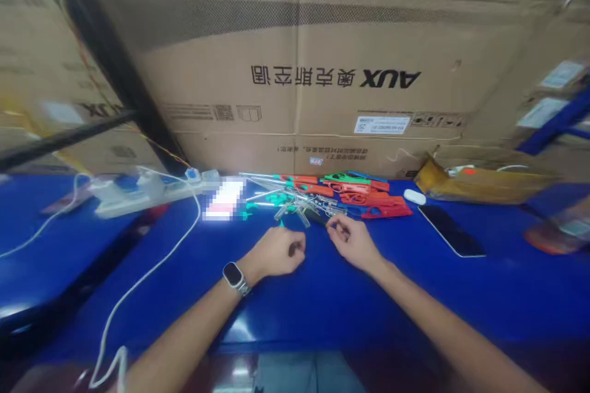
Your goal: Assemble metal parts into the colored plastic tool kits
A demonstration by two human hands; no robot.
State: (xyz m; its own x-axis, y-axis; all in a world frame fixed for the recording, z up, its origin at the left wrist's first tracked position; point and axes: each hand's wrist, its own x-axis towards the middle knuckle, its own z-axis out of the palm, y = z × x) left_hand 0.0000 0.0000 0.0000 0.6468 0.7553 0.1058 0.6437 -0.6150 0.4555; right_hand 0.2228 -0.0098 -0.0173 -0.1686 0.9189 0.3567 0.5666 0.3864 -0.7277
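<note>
My left hand (279, 250), with a watch (234, 275) on its wrist, is curled closed just above the blue table. A small teal tip (282, 222) shows past its knuckles; whether the hand holds it I cannot tell. My right hand (351, 242) has its fingers bent into a pinch, and what lies in them is too small to make out. Beyond both hands lies a pile of small plastic toy guns: orange-red ones (386, 206), a green one (346, 178), and teal and clear parts (299, 209). A dark piece (316, 217) lies close to my right fingertips.
A phone (452, 231) and a white oval case (414, 196) lie at the right, near a yellow-brown open bag (488, 181). On the left are a white power strip (152, 194) and its cable (154, 265). Large cardboard boxes (221, 24) stand behind the table (318, 313).
</note>
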